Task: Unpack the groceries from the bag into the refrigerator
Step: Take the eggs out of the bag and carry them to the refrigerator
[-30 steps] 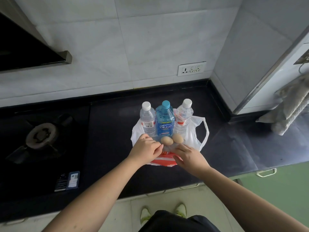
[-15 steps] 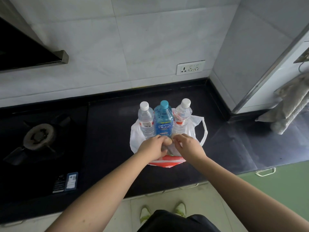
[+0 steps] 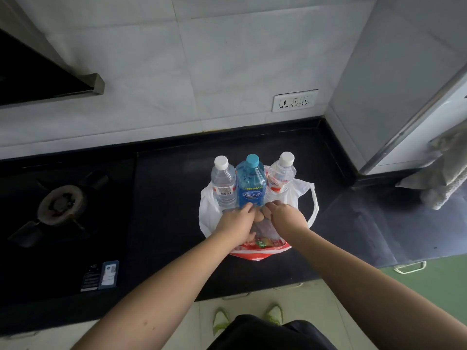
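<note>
A white plastic bag (image 3: 209,213) sits open on the black countertop (image 3: 166,198). Three bottles stand at its far side: a clear one (image 3: 223,188), a blue one (image 3: 251,185) and another clear one (image 3: 280,176). My left hand (image 3: 236,222) and my right hand (image 3: 284,215) reach into the bag just in front of the bottles, fingers curled downward. A brown egg (image 3: 259,217) shows between them, at my left fingertips. My right hand covers the spot of the second egg, which is hidden. A red packet (image 3: 260,252) lies at the bag's near side.
The grey refrigerator (image 3: 384,92) stands at the right, with a towel (image 3: 444,178) hanging on its front. A gas burner (image 3: 60,205) is at the left under a range hood (image 3: 50,84). A wall socket (image 3: 294,100) is behind the bag.
Both hands moved forward from the bag's near rim onto the two eggs and closed over them. The bottles and bag stayed put.
</note>
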{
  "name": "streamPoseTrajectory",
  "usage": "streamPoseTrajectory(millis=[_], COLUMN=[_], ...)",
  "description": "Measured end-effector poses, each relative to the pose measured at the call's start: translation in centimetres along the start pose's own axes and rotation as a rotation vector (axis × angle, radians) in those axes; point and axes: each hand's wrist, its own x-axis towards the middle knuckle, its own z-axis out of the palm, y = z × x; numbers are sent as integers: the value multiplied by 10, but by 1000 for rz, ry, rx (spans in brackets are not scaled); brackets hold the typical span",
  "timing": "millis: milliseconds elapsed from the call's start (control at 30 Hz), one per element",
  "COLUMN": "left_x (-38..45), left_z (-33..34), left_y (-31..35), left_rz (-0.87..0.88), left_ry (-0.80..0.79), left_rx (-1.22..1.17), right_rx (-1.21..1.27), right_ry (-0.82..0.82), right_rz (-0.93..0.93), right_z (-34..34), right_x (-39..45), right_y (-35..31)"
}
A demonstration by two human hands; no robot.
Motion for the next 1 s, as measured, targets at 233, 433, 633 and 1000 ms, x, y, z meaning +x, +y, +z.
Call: streamPoseTrajectory(millis=[233, 433, 633, 1000], left_x=[6, 17, 20, 7], left_z=[24, 34, 29, 34], left_y=[1, -2, 2, -7], left_rz=[-71, -163, -105, -102], left_ry=[-28, -54, -85, 53], left_rx=[24, -14, 16, -32], right_rx=[91, 130, 170, 98], right_ry=[-30, -32, -7, -34], right_rz=[6, -4, 23, 4], right_z=[5, 3, 8, 25], right_x=[2, 1, 2, 10], right_y=[1, -4, -8, -5])
